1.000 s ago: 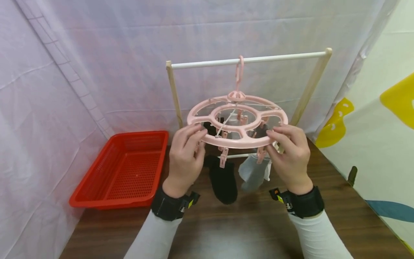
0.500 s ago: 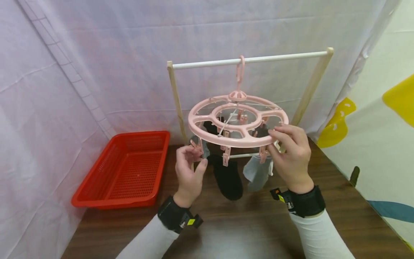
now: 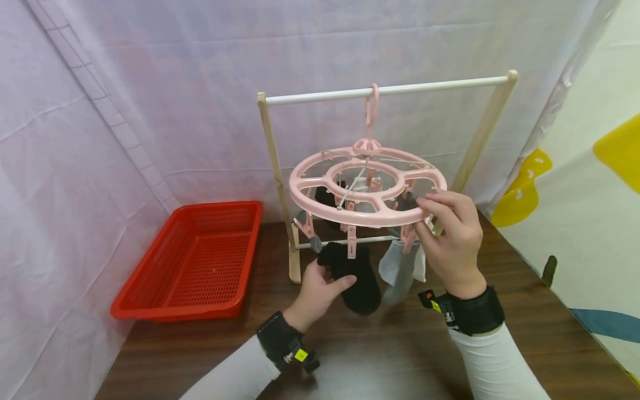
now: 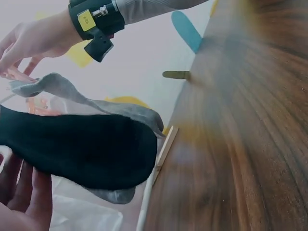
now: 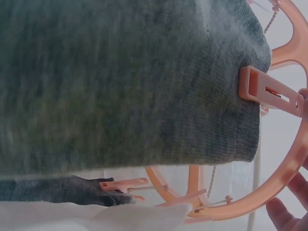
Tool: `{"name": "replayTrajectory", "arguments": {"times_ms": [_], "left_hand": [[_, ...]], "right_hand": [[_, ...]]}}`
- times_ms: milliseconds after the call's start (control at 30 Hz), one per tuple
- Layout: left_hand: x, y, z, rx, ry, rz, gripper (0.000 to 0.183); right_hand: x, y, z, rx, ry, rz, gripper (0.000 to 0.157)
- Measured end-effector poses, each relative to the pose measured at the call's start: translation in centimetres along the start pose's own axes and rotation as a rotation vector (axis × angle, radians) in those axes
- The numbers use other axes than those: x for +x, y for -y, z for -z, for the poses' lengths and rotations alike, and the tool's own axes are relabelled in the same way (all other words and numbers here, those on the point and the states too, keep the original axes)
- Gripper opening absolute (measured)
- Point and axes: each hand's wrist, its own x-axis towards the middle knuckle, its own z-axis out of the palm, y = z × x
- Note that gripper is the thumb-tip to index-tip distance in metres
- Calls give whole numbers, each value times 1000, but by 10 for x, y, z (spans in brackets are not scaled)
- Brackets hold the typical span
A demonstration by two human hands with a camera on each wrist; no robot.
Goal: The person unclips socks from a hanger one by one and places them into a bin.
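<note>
A round pink clip hanger point(image 3: 330, 214) hangs by its hook from a white rod. My right hand point(image 3: 452, 239) pinches the front right of its ring, thumb below and fingers above. In front of me a black sock point(image 3: 367, 289) hangs from a pink clip point(image 3: 351, 241). My left hand point(image 3: 320, 291) holds the sock's left side, its thumb over the front and its other fingertips hidden behind. A grey sock point(image 3: 400, 266) hangs below my right hand. In the right wrist view a close grey sock point(image 5: 144, 86) covers much of the picture, clipped at its cuff point(image 5: 245, 130).
A red plastic basket point(image 3: 240, 266) stands on the wooden table point(image 3: 380, 355) at left. The wooden-legged rack point(image 3: 477, 139) stands at the back, its white rod point(image 3: 440, 89) on top. More socks, among them a black one point(image 3: 325, 197), hang behind the front clips.
My left hand has let go of the hanger ring, passed down by the left clip and moved right to the black sock. My right hand has stayed on the ring.
</note>
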Motion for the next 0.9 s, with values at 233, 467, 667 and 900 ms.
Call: {"name": "replayTrajectory", "arguments": {"times_ms": [233,467,667,900], "left_hand": [[-5,-2,-4,61,-15,0,27],[-15,-7,-6,42,8,64,27],[-24,-27,-9,50,10,124,23],[-30,-38,-12,41,16,78,21]], "right_hand": [[1,-1,0,15,24,3,21],[3,1,1,27,43,8,22],[6,3,4,34,61,24,22],[6,2,4,49,70,41,23]]}}
